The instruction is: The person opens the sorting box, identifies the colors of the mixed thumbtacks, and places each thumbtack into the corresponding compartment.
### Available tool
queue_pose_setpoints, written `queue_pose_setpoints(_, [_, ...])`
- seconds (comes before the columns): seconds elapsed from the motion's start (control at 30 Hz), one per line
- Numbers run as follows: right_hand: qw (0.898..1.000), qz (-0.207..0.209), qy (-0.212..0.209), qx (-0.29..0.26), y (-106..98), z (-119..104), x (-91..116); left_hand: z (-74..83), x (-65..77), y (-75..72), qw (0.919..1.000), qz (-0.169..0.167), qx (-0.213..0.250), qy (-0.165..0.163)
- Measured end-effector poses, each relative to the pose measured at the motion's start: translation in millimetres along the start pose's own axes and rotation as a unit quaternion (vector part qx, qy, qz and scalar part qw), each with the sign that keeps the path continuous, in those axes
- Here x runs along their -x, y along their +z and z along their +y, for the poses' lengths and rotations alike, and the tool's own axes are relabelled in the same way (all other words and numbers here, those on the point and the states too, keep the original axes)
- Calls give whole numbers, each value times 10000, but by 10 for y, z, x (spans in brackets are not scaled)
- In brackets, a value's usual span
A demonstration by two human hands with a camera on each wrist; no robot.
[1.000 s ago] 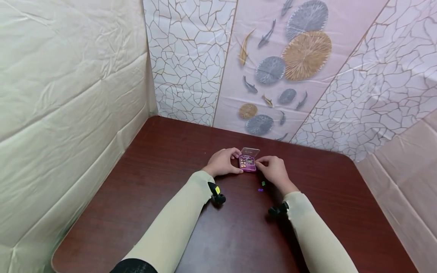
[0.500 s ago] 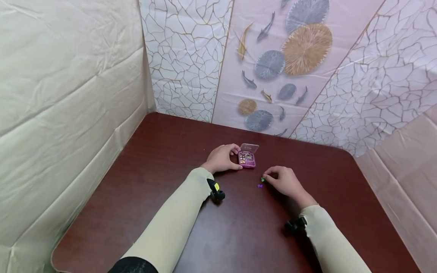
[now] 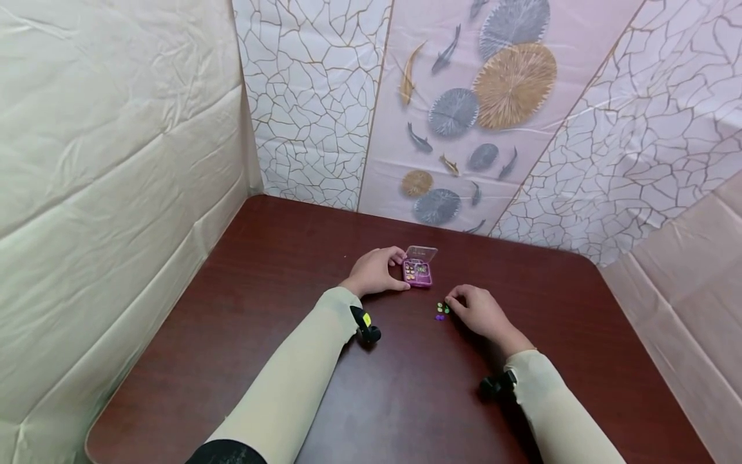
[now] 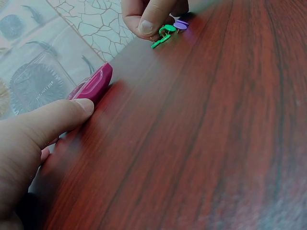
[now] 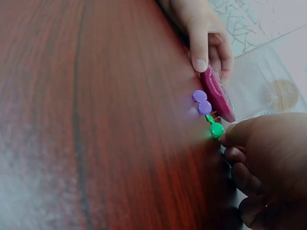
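On the tabletop [image 3: 400, 393], your left hand [image 3: 373, 272] holds a pink box [image 3: 418, 283]; your right hand [image 3: 480, 312] pinches a green pin [image 5: 217, 130] between its fingers [image 5: 237, 132].

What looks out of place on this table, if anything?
Perhaps the small purple pieces and green pieces near the right hand: they're outside the open box, while others sit inside. No damage shows.

An open magenta case [image 5: 218, 93] sits on the wooden table [image 3: 371, 406], its clear lid [image 3: 422, 253] tilted up, small pieces [image 3: 409, 273] inside. Near it lie round-headed green pins [image 5: 217, 130] beside purple pins [image 5: 204, 107].
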State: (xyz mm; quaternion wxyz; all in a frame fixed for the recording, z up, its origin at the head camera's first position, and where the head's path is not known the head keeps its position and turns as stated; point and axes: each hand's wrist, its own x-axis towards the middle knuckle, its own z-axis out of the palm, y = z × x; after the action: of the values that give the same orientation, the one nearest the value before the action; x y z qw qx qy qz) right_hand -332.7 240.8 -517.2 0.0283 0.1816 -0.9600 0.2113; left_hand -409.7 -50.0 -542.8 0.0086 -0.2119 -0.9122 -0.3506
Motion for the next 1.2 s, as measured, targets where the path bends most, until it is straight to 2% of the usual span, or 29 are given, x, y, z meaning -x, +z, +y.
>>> queue_pose_setpoints(0.23, [9999, 134, -56, -51, -14, -6, 16, -11, -11, 5, 10000, 26, -15, -20])
queue_pose_setpoints(0.43, [9995, 91, -303, -58, -55, -53, 4, -28, -22, 1, 10000, 59, 12, 14])
queue_pose_setpoints(0.63, [9994, -106, -308, 145, -56, -130, -21, -29, -5, -3, 10000, 23, -10, 0])
queue_pose_setpoints(0.97, [9990, -87, -290, 340, -36, -150, -45, -8, 10, -22, 10000, 24, 14, 29])
queue_pose_setpoints(1.2, [9996, 219, -133, 134, -25, -127, -125, -18, -9, -11, 10000, 9, -26, 46])
